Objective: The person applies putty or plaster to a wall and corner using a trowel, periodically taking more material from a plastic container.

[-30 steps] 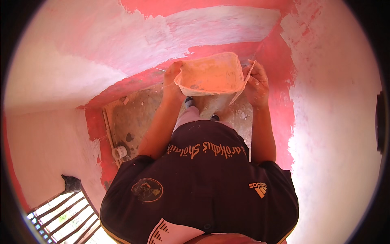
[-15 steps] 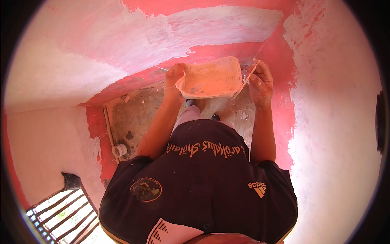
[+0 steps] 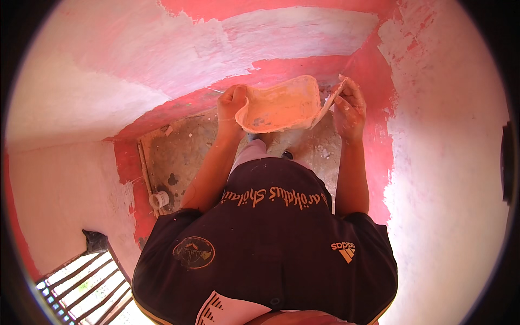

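Observation:
My left hand (image 3: 232, 106) is closed round the left rim of a shallow rectangular tray (image 3: 287, 86), held up in front of me. Wet-looking, orange-tinted paste coats its inside, with darker patches toward the near edge. My right hand (image 3: 351, 112), flecked with pale paste, pinches a thin, flat, paste-smeared scraper (image 3: 327, 106). The scraper slants along the tray's right edge, its lower end at the near right corner. I cannot tell whether it touches the rim.
Pink walls (image 3: 374, 70) with whitish smeared patches (image 3: 303, 35) surround me closely. On the dirty floor (image 3: 187, 143) below, a small white bucket (image 3: 159, 200) stands by the left wall. A barred window opening (image 3: 86, 287) lies at lower left. My shoe (image 3: 287, 155) shows beneath the tray.
The scraper has turned so that more of its flat side shows along the tray's right edge. My left hand and the tray have barely shifted.

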Motion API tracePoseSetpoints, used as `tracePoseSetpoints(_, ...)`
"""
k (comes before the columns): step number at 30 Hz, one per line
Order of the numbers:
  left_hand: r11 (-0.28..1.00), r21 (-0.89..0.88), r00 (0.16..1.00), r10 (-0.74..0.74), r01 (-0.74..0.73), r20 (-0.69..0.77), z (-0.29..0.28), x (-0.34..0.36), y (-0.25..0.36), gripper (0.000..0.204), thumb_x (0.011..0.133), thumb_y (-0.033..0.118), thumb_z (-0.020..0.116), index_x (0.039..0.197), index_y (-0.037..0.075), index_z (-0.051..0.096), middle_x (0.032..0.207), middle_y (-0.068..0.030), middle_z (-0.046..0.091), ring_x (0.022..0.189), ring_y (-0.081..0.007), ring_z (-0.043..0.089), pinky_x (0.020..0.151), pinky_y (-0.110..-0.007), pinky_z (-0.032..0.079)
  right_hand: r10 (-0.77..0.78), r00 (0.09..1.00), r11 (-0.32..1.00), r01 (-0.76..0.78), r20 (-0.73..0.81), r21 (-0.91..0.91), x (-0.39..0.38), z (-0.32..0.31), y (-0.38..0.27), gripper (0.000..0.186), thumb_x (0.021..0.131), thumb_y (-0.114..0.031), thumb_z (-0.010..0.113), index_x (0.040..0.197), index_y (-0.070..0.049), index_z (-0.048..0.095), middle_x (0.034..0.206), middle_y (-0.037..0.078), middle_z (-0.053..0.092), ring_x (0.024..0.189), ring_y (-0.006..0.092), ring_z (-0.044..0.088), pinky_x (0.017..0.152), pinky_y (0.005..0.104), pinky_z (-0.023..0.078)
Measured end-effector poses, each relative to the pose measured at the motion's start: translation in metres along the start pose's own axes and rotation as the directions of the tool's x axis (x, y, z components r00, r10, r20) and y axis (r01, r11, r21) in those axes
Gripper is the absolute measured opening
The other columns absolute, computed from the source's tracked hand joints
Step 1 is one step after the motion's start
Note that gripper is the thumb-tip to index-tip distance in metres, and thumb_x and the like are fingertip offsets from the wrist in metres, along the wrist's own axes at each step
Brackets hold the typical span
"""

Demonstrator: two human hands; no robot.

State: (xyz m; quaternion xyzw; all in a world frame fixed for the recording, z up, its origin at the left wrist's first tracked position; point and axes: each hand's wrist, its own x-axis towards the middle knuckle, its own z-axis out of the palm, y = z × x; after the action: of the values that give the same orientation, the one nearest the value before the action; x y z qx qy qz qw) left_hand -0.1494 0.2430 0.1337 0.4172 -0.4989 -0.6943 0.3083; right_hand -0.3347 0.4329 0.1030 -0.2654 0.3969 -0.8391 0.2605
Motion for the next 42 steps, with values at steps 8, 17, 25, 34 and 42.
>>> tracePoseSetpoints(8,0.984,-0.169,0.996,0.073,-0.064,0.052,-0.009,0.005,-0.022,0.020,0.098,0.016,0.053,0.084,0.004,0.061,0.078,0.0010,0.059,0.067,-0.0090,0.055,0.059,-0.028,0.048,-0.067,0.997,0.997,0.065,0.030,0.052,0.007,-0.009,-0.004,0.048,0.088,-0.002,0.062,0.135,-0.002,0.056,0.095,0.006,0.061,0.091,0.0144,0.056,0.084,0.0282,0.043)
tracePoseSetpoints(17,0.946,-0.318,0.994,0.087,-0.063,0.061,0.006,-0.001,0.012,0.018,0.100,0.019,0.054,0.094,0.004,0.062,0.087,-0.0021,0.062,0.076,-0.0117,0.060,0.066,-0.029,0.051,-0.214,0.963,0.954,0.170,0.165,0.249,-0.005,-0.041,-0.007,0.045,0.088,-0.015,0.064,0.131,-0.001,0.056,0.105,0.008,0.063,0.095,0.0184,0.058,0.089,0.0328,0.045)
tracePoseSetpoints(25,0.895,0.106,0.873,0.388,-0.434,0.296,0.029,-0.015,0.035,0.018,0.099,0.017,0.055,0.103,0.001,0.063,0.094,-0.0028,0.064,0.084,-0.0127,0.061,0.074,-0.029,0.052,-0.033,0.999,0.897,0.028,0.003,0.441,-0.011,-0.031,-0.001,0.047,0.089,-0.021,0.063,0.131,-0.003,0.054,0.114,0.008,0.060,0.108,0.0210,0.056,0.095,0.0362,0.046)
tracePoseSetpoints(34,0.881,0.038,0.855,0.446,-0.471,0.263,0.047,-0.018,0.022,0.017,0.098,0.018,0.058,0.099,0.002,0.064,0.093,-0.0008,0.065,0.080,-0.0108,0.060,0.069,-0.027,0.050,0.056,0.997,0.863,-0.023,-0.049,0.505,-0.017,-0.024,0.009,0.049,0.089,-0.027,0.063,0.131,-0.005,0.051,0.125,0.008,0.057,0.122,0.0239,0.054,0.103,0.0400,0.046)
tracePoseSetpoints(42,0.962,-0.146,0.945,0.257,-0.230,0.202,0.044,-0.014,0.018,0.022,0.101,0.022,0.056,0.096,0.002,0.064,0.087,0.0000,0.064,0.076,-0.0086,0.060,0.066,-0.026,0.050,-0.110,0.992,0.894,0.072,0.060,0.442,-0.015,-0.019,0.011,0.051,0.087,-0.028,0.064,0.131,-0.004,0.053,0.126,0.010,0.058,0.121,0.0255,0.056,0.105,0.0409,0.045)
